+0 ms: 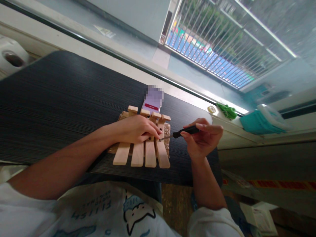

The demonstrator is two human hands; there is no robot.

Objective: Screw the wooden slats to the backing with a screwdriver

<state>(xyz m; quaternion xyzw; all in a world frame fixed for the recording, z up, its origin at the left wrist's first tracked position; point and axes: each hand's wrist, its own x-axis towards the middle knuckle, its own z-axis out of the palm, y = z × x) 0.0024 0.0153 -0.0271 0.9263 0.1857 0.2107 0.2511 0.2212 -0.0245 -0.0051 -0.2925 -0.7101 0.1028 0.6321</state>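
A small wooden rack of several parallel slats [145, 154] lies on the dark table [54, 108]. My left hand [134, 129] rests flat on top of the slats, its fingertips pressing near the right-hand slat. My right hand [202, 138] grips a black-handled screwdriver [181, 132]. The tool's metal tip points left and meets the right-hand slat just beside my left fingertips. A phone [152, 102] with a lit screen stands behind the rack.
A window sill runs along the table's far edge, with a green cloth [227, 111] and a teal lidded box [261, 121] at the right. A white device [11, 56] sits at the far left. Floor and papers lie below right.
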